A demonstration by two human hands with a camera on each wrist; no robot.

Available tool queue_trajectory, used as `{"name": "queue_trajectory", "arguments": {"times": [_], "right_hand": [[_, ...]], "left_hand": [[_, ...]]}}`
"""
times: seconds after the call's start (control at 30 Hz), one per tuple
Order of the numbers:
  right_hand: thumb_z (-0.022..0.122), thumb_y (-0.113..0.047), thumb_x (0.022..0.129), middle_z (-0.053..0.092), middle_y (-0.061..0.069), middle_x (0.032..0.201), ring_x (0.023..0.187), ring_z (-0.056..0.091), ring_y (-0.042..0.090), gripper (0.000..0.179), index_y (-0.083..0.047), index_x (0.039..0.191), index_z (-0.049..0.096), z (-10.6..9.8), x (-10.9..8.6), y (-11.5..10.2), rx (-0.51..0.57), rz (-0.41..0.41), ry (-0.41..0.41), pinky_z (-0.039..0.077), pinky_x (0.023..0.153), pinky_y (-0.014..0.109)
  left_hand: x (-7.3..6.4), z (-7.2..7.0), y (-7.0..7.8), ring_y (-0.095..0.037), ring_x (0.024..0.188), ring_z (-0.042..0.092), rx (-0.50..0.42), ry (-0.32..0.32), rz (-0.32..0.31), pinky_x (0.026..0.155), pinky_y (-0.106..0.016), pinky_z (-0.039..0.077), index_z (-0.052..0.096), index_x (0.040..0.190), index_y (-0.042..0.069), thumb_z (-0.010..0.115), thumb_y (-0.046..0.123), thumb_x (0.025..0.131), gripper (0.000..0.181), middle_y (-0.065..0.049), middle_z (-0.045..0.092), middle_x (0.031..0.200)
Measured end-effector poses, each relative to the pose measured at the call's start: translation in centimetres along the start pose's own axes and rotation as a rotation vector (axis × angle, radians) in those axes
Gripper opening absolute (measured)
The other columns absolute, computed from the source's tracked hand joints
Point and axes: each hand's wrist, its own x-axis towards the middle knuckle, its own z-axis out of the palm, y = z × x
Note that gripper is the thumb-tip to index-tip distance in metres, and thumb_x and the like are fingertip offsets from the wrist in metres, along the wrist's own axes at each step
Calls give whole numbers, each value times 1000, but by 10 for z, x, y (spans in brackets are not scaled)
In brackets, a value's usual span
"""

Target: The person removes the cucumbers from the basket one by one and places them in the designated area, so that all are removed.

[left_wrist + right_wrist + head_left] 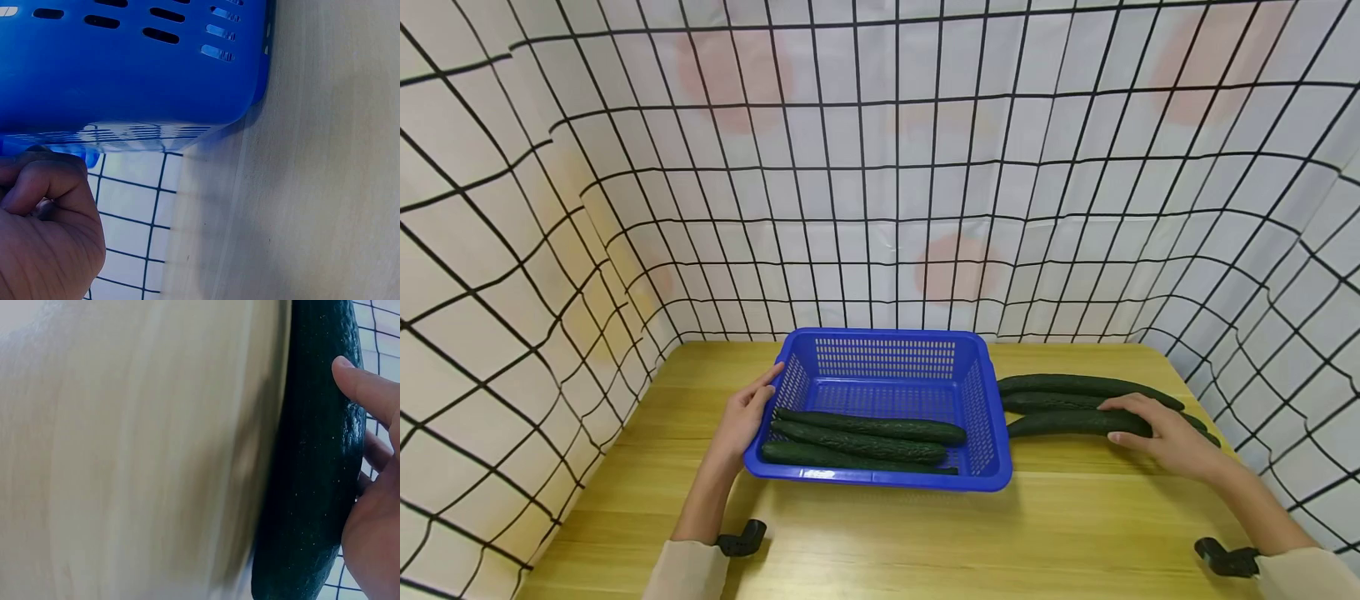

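**Plainly in Hand, From Basket Rim to Cucumber**

Pictured on a yellow-brown, wood-grained tabletop (880, 542): a rectangular, blue plastic basket with slotted walls (895, 479). Likely light and slightly flexible, so best steadied by the rim. Laid inside, along the near wall: three long, dark-green, rough-skinned cucumbers (865, 442). Laid outside, just right of the basket: three more in view, including a gently curved, glossy dark-green cucumber (1067, 422) nearest the front, apparently resting on the wood.

Judged by looks, stiff and fairly weighty, smooth enough to slip or roll, and apt to snap if bent or hoisted by the thin tip. Better taken around the thick part, close to the balance point.

Held at the basket's left rim: the bare left hand (745, 417), bent-fingered. Gripped around the thick right part of the curved cucumber: the bare right hand (1165, 433), thumb on the near side, fingers over the far side, parted only by the cucumber's girth. Impossible to tell: how hard the squeeze.
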Motion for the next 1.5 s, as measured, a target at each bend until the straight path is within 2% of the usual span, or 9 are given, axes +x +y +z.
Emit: {"name": "queue_trajectory", "arguments": {"times": [0.13, 0.47, 0.6, 0.73, 0.83, 0.93, 1.13, 1.33, 1.5], "right_hand": [[70, -24, 98, 56, 16, 139, 127, 45, 45, 38, -17, 134, 61, 5, 3, 2, 22, -7, -3, 42, 92, 66], [76, -20, 94, 60, 13, 133, 120, 49, 38, 36, -16, 129, 66, 10, 6, 3, -33, -39, 46, 41, 90, 60], [77, -19, 93, 61, 13, 131, 120, 50, 40, 37, -15, 128, 66, 10, 7, 2, -62, -40, 56, 41, 91, 60], [77, -21, 93, 62, 15, 132, 120, 51, 43, 37, -14, 128, 66, 7, 9, -3, -85, -7, 39, 43, 91, 61], [75, -23, 95, 64, 15, 130, 118, 56, 42, 37, -10, 129, 66, 2, 14, -10, -87, 3, 34, 46, 92, 61], [72, -25, 98, 66, 15, 128, 115, 59, 40, 37, -8, 130, 65, -3, 22, -21, -77, 1, 38, 48, 91, 60], [66, -30, 102, 62, 16, 133, 122, 56, 44, 40, -7, 134, 63, -11, 43, -50, -30, 16, 11, 45, 98, 62], [65, -31, 102, 64, 16, 132, 121, 58, 44, 37, -9, 132, 65, -12, 67, -79, -33, -12, 28, 46, 96, 63], [64, -31, 103, 66, 13, 132, 121, 58, 40, 36, -11, 133, 64, -5, 85, -98, -6, -40, 12, 47, 99, 61]], "left_hand": [[-1, 1, 0, -30, 150, 37, -12, -1, 5, 117, -50, 36, 49, 155, 29, 43, 29, 110, 45, -3, 31, 168], [-1, 2, 1, -28, 149, 37, -18, -11, 11, 116, -48, 37, 48, 155, 29, 42, 28, 111, 45, -2, 31, 169], [-1, 1, 1, -28, 148, 38, -12, -10, 15, 115, -45, 39, 48, 156, 29, 41, 29, 111, 45, -2, 31, 168], [-1, 1, 1, -30, 145, 42, -16, -8, 13, 104, -32, 47, 48, 155, 29, 42, 29, 111, 45, -2, 32, 168], [-2, 1, 1, -30, 143, 43, -28, -11, 9, 94, -22, 49, 48, 156, 29, 42, 29, 111, 45, -2, 32, 168], [-2, 1, 1, -29, 144, 43, -28, -10, 9, 93, -20, 48, 48, 155, 29, 43, 29, 111, 45, -2, 32, 168], [-1, 1, 2, -28, 146, 40, -17, -10, 12, 107, -33, 44, 49, 155, 29, 43, 29, 111, 45, -1, 32, 168], [-1, 1, 1, -28, 147, 40, -10, -10, 11, 107, -34, 44, 48, 156, 29, 42, 29, 111, 45, -1, 31, 169], [0, 1, 0, -29, 147, 40, -14, -11, 5, 113, -46, 41, 48, 155, 31, 42, 29, 111, 45, -1, 31, 168]]}}
